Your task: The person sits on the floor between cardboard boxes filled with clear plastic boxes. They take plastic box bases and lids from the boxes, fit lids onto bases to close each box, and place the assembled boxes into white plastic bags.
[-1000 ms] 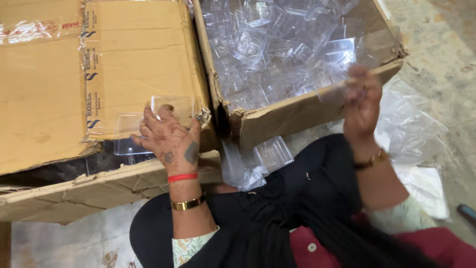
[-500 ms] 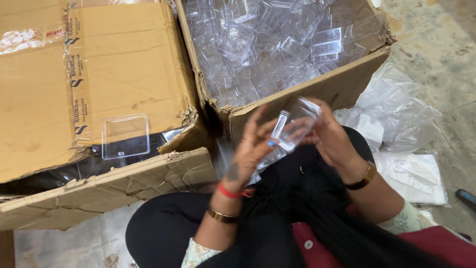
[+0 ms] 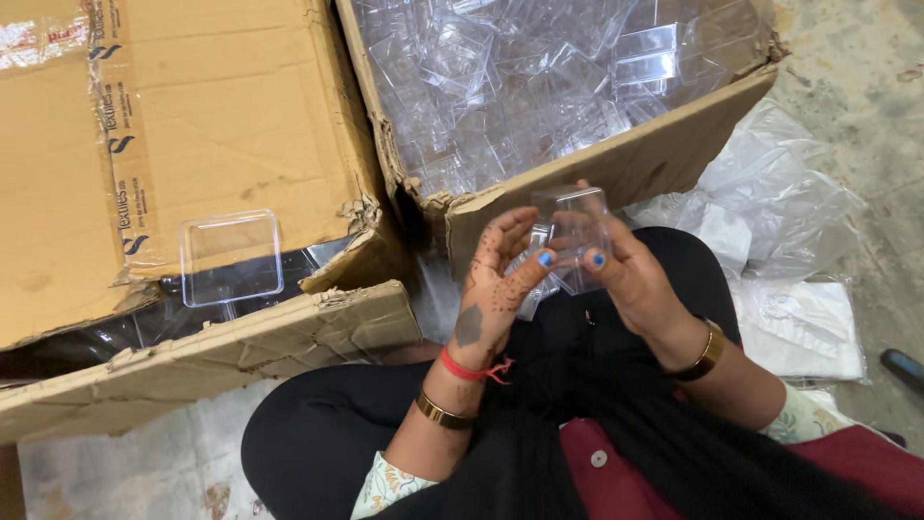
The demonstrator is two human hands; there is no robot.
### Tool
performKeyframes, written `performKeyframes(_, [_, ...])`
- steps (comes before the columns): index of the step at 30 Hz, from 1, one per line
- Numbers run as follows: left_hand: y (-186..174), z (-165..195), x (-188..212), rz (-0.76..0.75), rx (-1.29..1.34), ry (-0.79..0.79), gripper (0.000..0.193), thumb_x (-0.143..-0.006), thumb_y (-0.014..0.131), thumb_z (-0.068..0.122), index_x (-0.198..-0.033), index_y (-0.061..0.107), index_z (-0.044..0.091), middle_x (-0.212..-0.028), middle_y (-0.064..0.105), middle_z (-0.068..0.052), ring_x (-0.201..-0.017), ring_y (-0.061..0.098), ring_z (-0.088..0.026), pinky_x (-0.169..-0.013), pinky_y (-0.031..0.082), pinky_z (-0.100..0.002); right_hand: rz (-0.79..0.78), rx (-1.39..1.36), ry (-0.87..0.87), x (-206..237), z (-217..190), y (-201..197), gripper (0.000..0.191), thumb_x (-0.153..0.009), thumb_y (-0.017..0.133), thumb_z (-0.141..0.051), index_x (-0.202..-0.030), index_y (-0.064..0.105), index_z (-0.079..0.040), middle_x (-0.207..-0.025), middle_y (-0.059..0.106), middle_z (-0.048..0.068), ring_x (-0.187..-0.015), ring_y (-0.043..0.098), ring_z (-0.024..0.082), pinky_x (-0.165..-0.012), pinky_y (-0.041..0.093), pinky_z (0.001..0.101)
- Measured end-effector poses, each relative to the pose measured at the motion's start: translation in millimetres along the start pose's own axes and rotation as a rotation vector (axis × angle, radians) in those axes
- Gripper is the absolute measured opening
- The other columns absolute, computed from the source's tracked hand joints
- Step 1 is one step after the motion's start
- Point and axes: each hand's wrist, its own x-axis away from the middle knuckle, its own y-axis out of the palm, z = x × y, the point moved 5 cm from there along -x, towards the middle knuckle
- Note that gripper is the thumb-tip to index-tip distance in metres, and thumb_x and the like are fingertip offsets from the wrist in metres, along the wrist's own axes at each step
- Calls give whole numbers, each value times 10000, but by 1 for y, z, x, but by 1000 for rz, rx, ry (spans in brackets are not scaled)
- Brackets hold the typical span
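Head view, looking down on a seated person. Both hands are raised over the lap, closed around a small clear plastic box. Left hand: thumb pressed to the near lower edge of the box, fingers curled behind it. Right hand: thumb on the front face, fingers wrapped round the far side. Neither hand is slack; each has a light pinch on the piece. A second clear part seems to sit below the box, between the palms; I cannot tell whether it is joined to it.

Open carton just beyond the hands, heaped with the same clear pieces. To the left, a flatter carton with folded flaps; one clear lid lies on it. Crumpled plastic bags on the floor at the right.

Risks, as I judge them: thin, slick plastic held only at the edges could twist free and drop into the lap or against the carton wall. Too hard a squeeze could crack a wall or corner. Transparent parts overlapping make misalignment hard to spot.
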Motion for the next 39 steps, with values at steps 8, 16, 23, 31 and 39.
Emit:
performKeyframes(8, [2,22,3,39,129,-13,896,-805,834,102,-1561,356,45,-1454,484,-157,-1388,447,-311,-1111,466,-419,22,69,-119,1,-5,5,857,-1030,647,-418,-1661,240,-5,-1544,487,132,-1353,556,236,-1162,439,407])
performKeyframes(16, [7,30,4,13,242,13,883,-812,829,36,-1550,344,46,-1436,486,-143,-1277,600,-288,-1080,510,-413,-35,64,-77,6,-1,15,866,-1036,652,-391,-1655,210,23,-1566,478,115,-1429,471,180,-1231,328,359])
performKeyframes(23, [7,26,5,38,281,13,855,-817,837,32,-1535,372,43,-1404,516,-164,-1254,609,-299,-1085,515,-411,-49,40,-65,8,2,17,841,-1036,647,-341,-1673,213,-5,-1502,544,117,-1395,505,181,-1226,345,359])
performKeyframes(31, [-1,15,3,44,195,131,763,-831,844,-12,-1480,448,43,-1348,564,-132,-1244,596,-236,-1111,498,-394,-55,89,-60,11,9,21,798,-1052,622,-249,-1657,155,-21,-1622,404,121,-1459,440,181,-1236,322,362])
performKeyframes(39, [-13,-2,-3,132,453,81,552,-912,778,82,-1383,492,99,-1326,582,-71,-1282,557,-226,-1073,487,-383,-20,731,-236,13,-18,30,867,-946,723,-320,-1632,275,-33,-1589,473,209,-1420,527,298,-1171,426,374])
